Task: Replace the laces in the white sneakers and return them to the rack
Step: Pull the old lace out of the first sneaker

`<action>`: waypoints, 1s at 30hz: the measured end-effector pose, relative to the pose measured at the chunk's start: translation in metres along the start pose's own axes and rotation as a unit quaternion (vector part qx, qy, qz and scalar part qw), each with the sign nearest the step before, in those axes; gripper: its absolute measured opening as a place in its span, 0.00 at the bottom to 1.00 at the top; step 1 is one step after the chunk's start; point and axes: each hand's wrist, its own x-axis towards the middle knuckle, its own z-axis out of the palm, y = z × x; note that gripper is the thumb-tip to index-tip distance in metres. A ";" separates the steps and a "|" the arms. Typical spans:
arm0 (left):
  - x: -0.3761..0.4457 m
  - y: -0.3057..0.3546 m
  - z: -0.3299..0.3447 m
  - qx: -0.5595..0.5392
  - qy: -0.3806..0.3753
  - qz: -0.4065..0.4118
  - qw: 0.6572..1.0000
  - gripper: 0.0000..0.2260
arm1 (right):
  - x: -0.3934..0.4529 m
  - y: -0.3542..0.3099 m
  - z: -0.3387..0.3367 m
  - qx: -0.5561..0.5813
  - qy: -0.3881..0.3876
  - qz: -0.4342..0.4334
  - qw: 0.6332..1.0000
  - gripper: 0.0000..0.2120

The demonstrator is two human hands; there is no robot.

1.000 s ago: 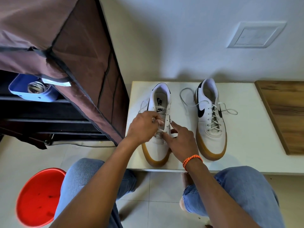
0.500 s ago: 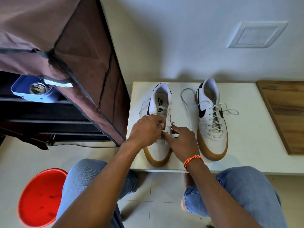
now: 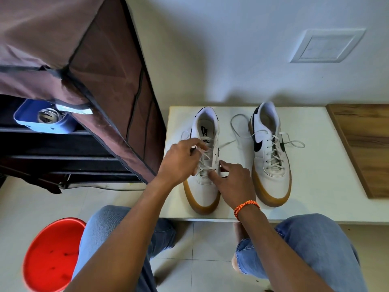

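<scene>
Since half a second ago the left hand (image 3: 181, 163) has drawn back toward the left and lifted slightly off the tongue, taking a length of the white lace (image 3: 205, 163) with it, so the strand now runs taut from its fingers across the eyelets. The right hand (image 3: 233, 182) has slid a little nearer along the shoe, leaving more of the lacing bare between the two hands.

The left hand's fingers are curled, pinching the lace near its tip. The right hand's thumb and forefinger press the lower crossings of the lace; whether they truly pinch it is hard to tell from this angle.

The left white leather sneaker with a gum-brown sole (image 3: 203, 165) stands upright on the low white tabletop (image 3: 315, 165), its long axis running near to far, toe toward the person, heel toward the wall. Just to its right, apart from it, the matching right white sneaker with a black swoosh (image 3: 270, 152) lies parallel, toe near, fully laced with loose ends trailing on both sides. The brown fabric-covered shoe rack (image 3: 88, 85) stands at the left.
</scene>
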 end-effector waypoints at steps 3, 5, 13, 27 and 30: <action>-0.001 -0.002 0.012 0.068 -0.066 0.000 0.996 0.09 | -0.001 -0.001 0.002 0.005 0.005 -0.002 1.000 0.31; -0.001 -0.004 0.017 0.086 -0.090 -0.001 0.992 0.08 | 0.000 0.000 0.003 0.006 0.006 -0.003 1.000 0.31; 0.004 0.008 -0.007 -0.078 0.015 -0.062 0.995 0.10 | 0.001 0.003 0.002 0.031 0.001 -0.001 1.000 0.31; 0.001 -0.001 0.016 0.064 -0.101 -0.003 0.993 0.09 | 0.001 0.004 0.003 0.027 0.010 -0.005 1.000 0.25; 0.002 0.004 0.008 0.018 -0.053 -0.009 0.998 0.10 | 0.002 0.005 0.003 0.031 0.006 0.002 0.999 0.27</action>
